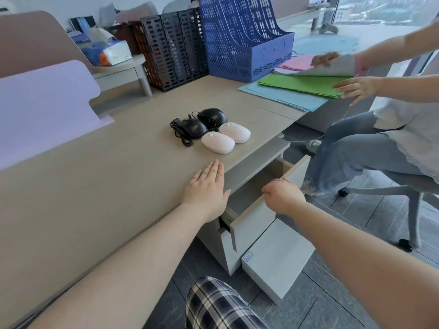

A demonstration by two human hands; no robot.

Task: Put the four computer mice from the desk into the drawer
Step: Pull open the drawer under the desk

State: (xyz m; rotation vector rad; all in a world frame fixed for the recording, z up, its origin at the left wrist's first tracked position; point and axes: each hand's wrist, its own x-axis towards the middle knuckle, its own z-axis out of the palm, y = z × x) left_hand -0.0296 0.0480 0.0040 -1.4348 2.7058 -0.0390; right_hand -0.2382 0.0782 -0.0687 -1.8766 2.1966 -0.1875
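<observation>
Beige office desk, four mice clustered near front edge: two white oval wireless mice side by side, long axes running diagonal, two black corded mice behind. Grey drawer half open, inside mostly hidden. Left hand flat, fingers together on desk. Right hand curled over drawer front.

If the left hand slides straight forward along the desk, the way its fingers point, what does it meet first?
Probably the nearer white mouse; the left hand lies flat, fingers aimed roughly there, bare desk between.
</observation>
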